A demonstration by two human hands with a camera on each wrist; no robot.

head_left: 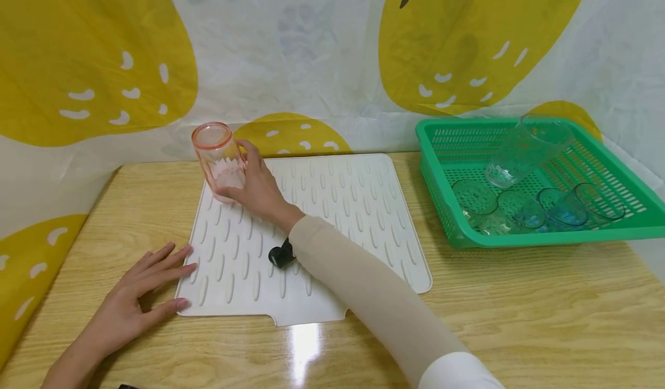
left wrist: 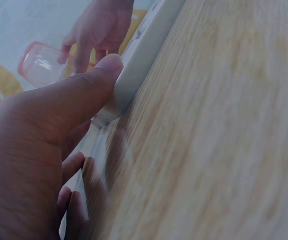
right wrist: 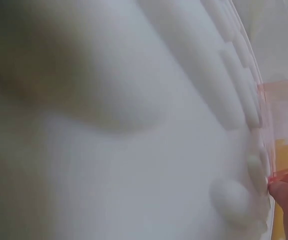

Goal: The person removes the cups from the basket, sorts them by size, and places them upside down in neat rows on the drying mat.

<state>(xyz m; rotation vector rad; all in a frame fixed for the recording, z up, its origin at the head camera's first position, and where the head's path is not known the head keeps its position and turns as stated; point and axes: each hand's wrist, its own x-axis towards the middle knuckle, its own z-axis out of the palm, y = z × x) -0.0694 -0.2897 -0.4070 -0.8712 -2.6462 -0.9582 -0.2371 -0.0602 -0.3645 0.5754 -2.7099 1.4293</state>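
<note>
My right hand (head_left: pixel 262 190) grips a pink-tinted clear drinking glass (head_left: pixel 214 158) from its right side, over the far left corner of a white ridged drying mat (head_left: pixel 358 216). The glass leans a little to the left, its pink-ringed end uppermost. A pink edge of the glass (right wrist: pixel 286 110) and one of my fingertips (right wrist: pixel 284 192) show at the right of the right wrist view. My left hand (head_left: pixel 137 294) lies at the mat's left edge with fingers spread. Up close in the left wrist view, the left thumb (left wrist: pixel 96 80) touches the mat's side.
A green plastic basket (head_left: pixel 519 242) stands at the right, holding a large clear glass (head_left: pixel 530 149) and several smaller clear and blue glasses (head_left: pixel 563 213). White fabric with yellow shapes (head_left: pixel 322 60) hangs behind the wooden table (head_left: pixel 519 320). A black camera piece (head_left: pixel 280 255) sits by the right wrist.
</note>
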